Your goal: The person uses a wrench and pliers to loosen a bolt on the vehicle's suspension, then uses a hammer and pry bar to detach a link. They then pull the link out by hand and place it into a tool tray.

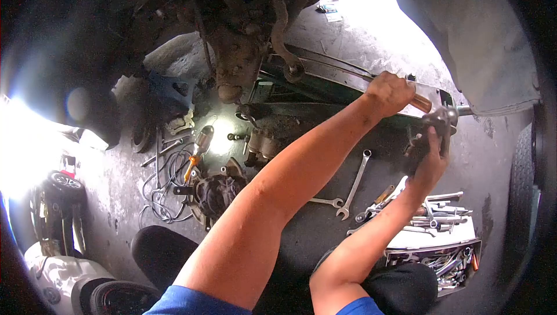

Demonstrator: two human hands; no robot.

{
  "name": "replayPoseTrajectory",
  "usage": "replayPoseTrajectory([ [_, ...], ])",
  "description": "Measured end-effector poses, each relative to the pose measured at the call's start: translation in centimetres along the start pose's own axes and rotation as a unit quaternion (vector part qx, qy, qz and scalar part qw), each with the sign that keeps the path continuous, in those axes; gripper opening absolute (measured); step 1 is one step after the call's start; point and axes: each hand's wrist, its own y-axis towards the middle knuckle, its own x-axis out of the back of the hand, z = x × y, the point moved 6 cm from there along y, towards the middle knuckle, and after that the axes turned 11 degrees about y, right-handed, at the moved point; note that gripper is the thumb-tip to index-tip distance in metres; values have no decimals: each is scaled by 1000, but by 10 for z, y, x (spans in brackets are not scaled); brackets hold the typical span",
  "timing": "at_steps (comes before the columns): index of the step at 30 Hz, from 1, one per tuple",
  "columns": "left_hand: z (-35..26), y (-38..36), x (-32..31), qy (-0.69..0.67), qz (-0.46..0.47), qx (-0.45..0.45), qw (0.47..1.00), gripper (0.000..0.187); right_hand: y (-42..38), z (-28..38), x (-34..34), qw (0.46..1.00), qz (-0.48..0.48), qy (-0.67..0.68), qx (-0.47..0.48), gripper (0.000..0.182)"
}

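Note:
My left hand (390,91) is wrapped round the handle of a long screwdriver (421,103). Its orange-brown butt sticks out of the fist, and the thin shaft runs left toward the dark underside parts. Just below and right of that butt, my right hand (432,155) grips a dark, rounded metal part (442,120), whose exact kind I cannot tell. Ahead of my left hand, a rusty curved arm (283,36) with a round eye end hangs down from the vehicle.
Wrenches (355,184) lie on the floor below my arms. At the lower right, a toolbox (473,245) holds several tools. A lit work lamp (203,141) with a cord rests left, near greasy parts (217,193). A tyre (522,164) stands at the right edge.

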Motion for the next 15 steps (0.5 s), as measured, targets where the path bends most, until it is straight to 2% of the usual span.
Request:
replayPoseTrajectory([
  [3,-8,-6,12,-33,1,-9,999,17,-12,-1,8,993,-97,49,-39,58],
  [5,-25,-16,41,-76,-24,4,997,17,-9,-13,17,998,-51,0,-47,60],
  [6,-30,-21,53,-111,2,21,994,18,-8,-23,20,998,-28,-27,-49,61],
  [7,-35,-26,64,-146,27,38,988,20,-13,-37,20,995,-60,-36,-71,61],
  [9,-36,-40,74,-225,64,79,969,27,-24,-64,9,990,-41,-69,-117,63],
  [10,-30,-52,77,-262,76,130,953,29,-32,-77,4,986,-30,-85,-140,64],
  [12,-19,-74,83,-329,95,219,914,33,-45,-97,-10,967,55,-195,-152,50],
  [13,-11,-86,79,-338,28,223,914,42,-51,-111,-16,952,91,-240,-166,48],
  [14,-8,-101,63,-352,46,256,899,44,-59,-128,-18,933,115,-270,-207,50],
  [15,0,-121,62,-367,62,291,881,45,-64,-146,-17,928,128,-318,-149,49],
])
